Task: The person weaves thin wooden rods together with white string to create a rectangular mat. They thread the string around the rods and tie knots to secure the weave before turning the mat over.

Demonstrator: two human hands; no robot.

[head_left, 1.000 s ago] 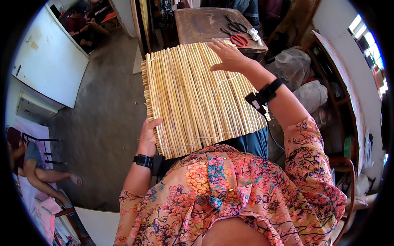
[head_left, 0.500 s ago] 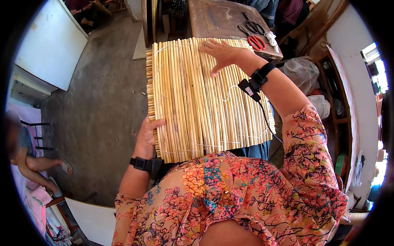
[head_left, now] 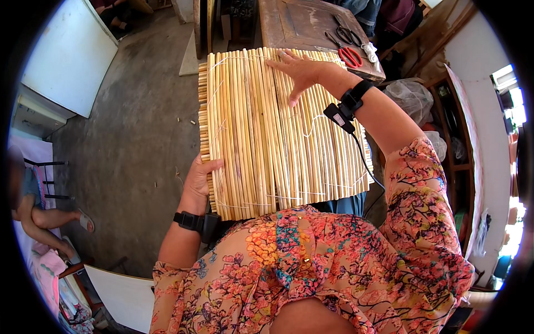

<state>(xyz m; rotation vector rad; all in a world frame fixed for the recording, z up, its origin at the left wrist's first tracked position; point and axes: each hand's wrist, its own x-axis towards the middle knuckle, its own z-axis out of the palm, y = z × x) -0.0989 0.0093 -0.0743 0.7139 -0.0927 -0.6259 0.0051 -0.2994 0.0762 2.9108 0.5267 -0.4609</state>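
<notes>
In front of me is a thick panel of pale straw-coloured stalks (head_left: 245,133), laid side by side and stitched with thin white string along its edges. My left hand (head_left: 201,175) grips its left edge, thumb on the top face and the other fingers hidden beneath. Spread fingers of my right hand (head_left: 297,72) lie over the far part of the panel, the thumb pointing toward me. A loose loop of white string (head_left: 312,123) rests on the stalks below that hand. More stalk ends stick out in layers along the left side.
Beyond the panel stands a brown wooden table (head_left: 303,25). On it are red-handled scissors (head_left: 350,57), black-handled scissors (head_left: 349,37) and a bundle of white cord (head_left: 371,53). A seated person's leg (head_left: 55,217) shows at far left. Shelves (head_left: 459,167) line the right side.
My right hand has shifted very slightly on the panel, its fingers still spread. The left hand keeps its grip on the edge. The view has moved a little.
</notes>
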